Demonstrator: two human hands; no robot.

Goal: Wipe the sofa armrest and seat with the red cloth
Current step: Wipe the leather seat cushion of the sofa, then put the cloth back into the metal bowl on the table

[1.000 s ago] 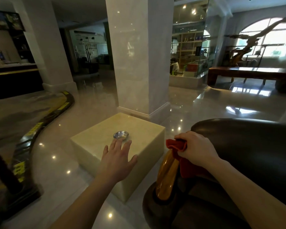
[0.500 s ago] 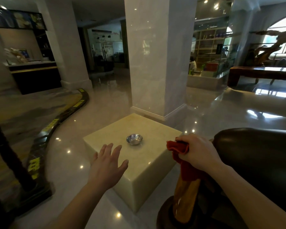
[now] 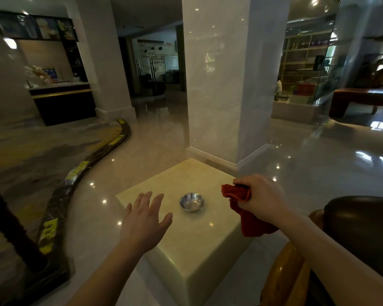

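My right hand [image 3: 260, 196] grips the red cloth [image 3: 245, 208], which hangs bunched below my fingers over the right edge of the cream stone block. The dark leather sofa armrest [image 3: 360, 219] lies at the lower right, with its polished wooden front [image 3: 283, 274] below my right forearm. The cloth hangs just left of the armrest and is apart from it. My left hand [image 3: 144, 219] hovers open, fingers spread, over the left part of the block. The sofa seat is out of view.
A cream stone block [image 3: 199, 246] stands in front of me with a small metal bowl [image 3: 191, 202] on top. Behind it rises a white marble pillar [image 3: 226, 85]. A dark curved floor edging [image 3: 80, 180] runs along the left. Glossy floor surrounds everything.
My view has swung left, so the sofa has slid to the right edge. My right hand with the cloth has lifted off the armrest front and now hangs over the block.
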